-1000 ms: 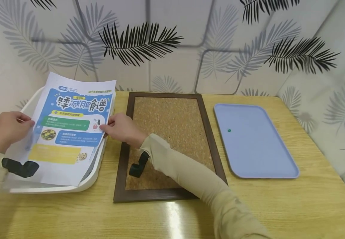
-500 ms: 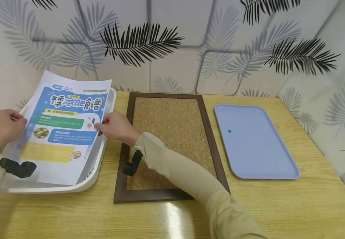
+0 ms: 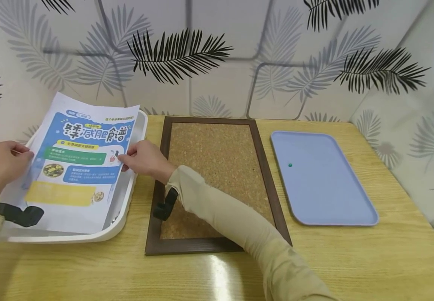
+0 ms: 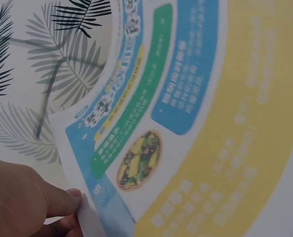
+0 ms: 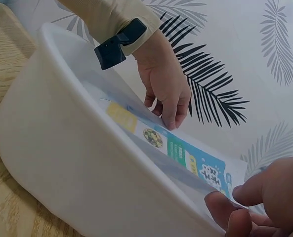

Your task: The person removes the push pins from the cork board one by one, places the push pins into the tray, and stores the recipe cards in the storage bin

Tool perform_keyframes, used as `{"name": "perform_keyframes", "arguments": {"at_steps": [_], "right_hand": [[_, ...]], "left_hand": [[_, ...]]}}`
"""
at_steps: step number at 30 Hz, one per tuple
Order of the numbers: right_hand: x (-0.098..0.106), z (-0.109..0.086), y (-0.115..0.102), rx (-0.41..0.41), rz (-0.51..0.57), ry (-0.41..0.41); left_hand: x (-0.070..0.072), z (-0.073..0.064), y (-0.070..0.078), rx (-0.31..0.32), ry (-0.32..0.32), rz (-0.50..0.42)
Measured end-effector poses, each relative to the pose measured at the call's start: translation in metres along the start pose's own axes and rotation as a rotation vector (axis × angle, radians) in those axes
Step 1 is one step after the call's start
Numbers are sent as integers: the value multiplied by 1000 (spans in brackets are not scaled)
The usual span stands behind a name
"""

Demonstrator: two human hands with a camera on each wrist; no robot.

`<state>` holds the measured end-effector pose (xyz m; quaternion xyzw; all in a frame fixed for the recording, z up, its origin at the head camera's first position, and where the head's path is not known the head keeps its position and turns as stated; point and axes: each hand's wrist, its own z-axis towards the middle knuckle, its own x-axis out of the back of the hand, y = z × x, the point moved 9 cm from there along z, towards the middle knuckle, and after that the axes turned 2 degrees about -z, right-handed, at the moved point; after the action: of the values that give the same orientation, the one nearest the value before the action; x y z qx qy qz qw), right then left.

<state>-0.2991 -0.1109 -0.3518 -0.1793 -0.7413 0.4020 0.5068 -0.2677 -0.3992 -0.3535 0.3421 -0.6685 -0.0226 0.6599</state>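
Observation:
A printed paper poster (image 3: 85, 163) with blue, green and yellow blocks and large lettering is held over a white plastic basin (image 3: 120, 217) at the left. My left hand (image 3: 4, 165) pinches its left edge between thumb and fingers. On the opposite edge, my right hand (image 3: 147, 161) pinches the paper in the same way. The sheet bows between the two hands, as the left wrist view shows. In the right wrist view the poster (image 5: 176, 148) dips inside the basin's wall (image 5: 82, 158). Most of the basin's inside is hidden under the paper.
A cork board (image 3: 217, 175) in a dark brown frame lies mid-table, partly under my right forearm. Right of it is a pale blue tray (image 3: 326, 179) holding one small green pin (image 3: 290, 165). A leaf-patterned wall covering (image 3: 209, 96) rises behind the wooden table (image 3: 186, 276).
Both hands and the poster have shifted slightly left over the basin since a second ago, showing more of its right rim. In the last half second the poster's top edge has dipped slightly.

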Motion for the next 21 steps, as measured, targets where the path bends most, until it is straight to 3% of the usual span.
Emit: {"name": "perform_keyframes", "arguments": {"at_steps": [8,21], "right_hand": [[0,-4,2,16,65,-1],[-2,-6,4,51,98,-25]], "left_hand": [[-1,-4,1,40,-16,-30],[-4,-9,4,44,-10,8]]}}
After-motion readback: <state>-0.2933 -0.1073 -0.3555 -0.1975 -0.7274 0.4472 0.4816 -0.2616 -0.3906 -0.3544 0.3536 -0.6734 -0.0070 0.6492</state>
